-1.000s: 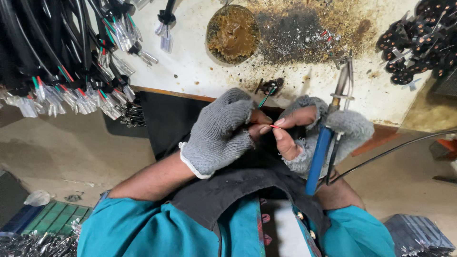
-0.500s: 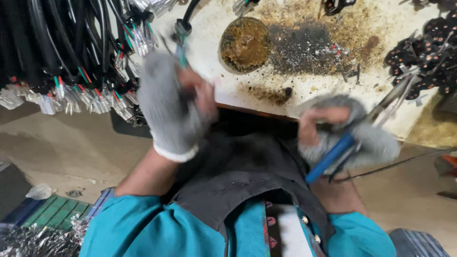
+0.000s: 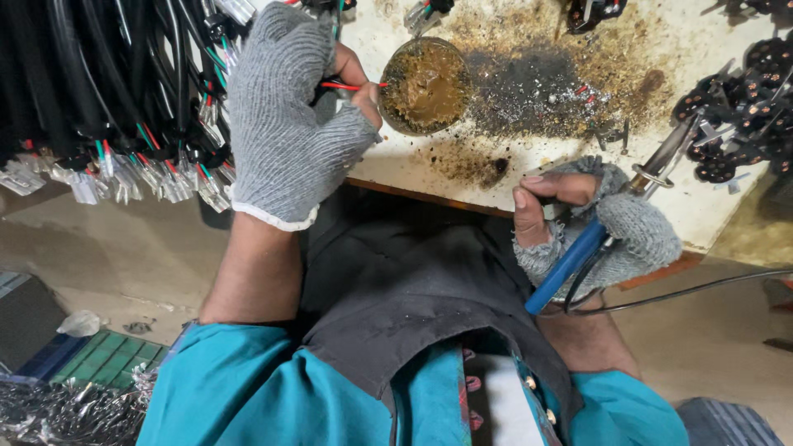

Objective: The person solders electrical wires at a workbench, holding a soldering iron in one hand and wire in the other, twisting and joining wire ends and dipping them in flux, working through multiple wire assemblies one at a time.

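The left hand (image 3: 285,124), in a gray glove, is pinching a thin red wire (image 3: 351,85) and dipping its tip at the edge of a round tin of brown paste (image 3: 425,84) on the dirty tabletop (image 3: 496,173). The right hand (image 3: 582,219) is gripping a blue-handled soldering iron (image 3: 578,256) near the tabletop's edge. Black cable bundles (image 3: 107,91) are hanging at the left.

The scorched, stained white desk (image 3: 529,177) carries a round tin of brown flux paste (image 3: 426,86), black cable bundles (image 3: 107,83) and black connector pieces (image 3: 747,116).
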Demonstrator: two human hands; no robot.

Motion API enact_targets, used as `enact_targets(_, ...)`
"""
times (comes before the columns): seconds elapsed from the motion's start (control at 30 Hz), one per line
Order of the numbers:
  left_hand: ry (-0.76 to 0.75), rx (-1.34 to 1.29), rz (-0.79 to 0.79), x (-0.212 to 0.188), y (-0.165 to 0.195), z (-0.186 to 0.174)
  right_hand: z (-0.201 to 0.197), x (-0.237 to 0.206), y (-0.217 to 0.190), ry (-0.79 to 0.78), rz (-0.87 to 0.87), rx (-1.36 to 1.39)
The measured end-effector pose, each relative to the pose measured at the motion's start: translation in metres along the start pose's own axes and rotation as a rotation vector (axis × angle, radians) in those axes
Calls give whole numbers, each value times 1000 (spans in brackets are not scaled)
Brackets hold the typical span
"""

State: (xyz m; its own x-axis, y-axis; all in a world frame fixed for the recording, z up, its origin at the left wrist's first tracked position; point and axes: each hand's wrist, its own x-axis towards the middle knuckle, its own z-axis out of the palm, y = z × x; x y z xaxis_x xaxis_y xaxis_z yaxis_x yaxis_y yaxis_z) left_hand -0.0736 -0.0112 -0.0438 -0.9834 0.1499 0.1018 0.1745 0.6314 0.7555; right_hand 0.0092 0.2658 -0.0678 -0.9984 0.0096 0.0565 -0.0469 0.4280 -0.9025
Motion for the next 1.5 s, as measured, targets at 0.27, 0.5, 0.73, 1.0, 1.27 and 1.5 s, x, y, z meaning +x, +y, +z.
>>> enact_targets(0.27, 38, 51, 76, -7, -9, 4, 2, 0, -2, 48, -5, 99)
enact_targets(0.5, -31, 24, -95, -5, 50, -10, -2, -12, 1, 35, 4, 72)
enact_targets(0.73, -667, -823, -196, -40, 44, 17, -15, -18, 4, -268, 45, 128)
enact_targets(1.0, -561, -590, 66, -49, 42, 25, -12, -13, 24, -317, 37, -13)
enact_targets(1.27, -194, -112, 193, -43, 29, 49, -2, -9, 14, -109, 751, 712)
enact_targets(1.5, -208, -79, 173, -43, 29, 55, -6, 21, -3, -226, -321, -281)
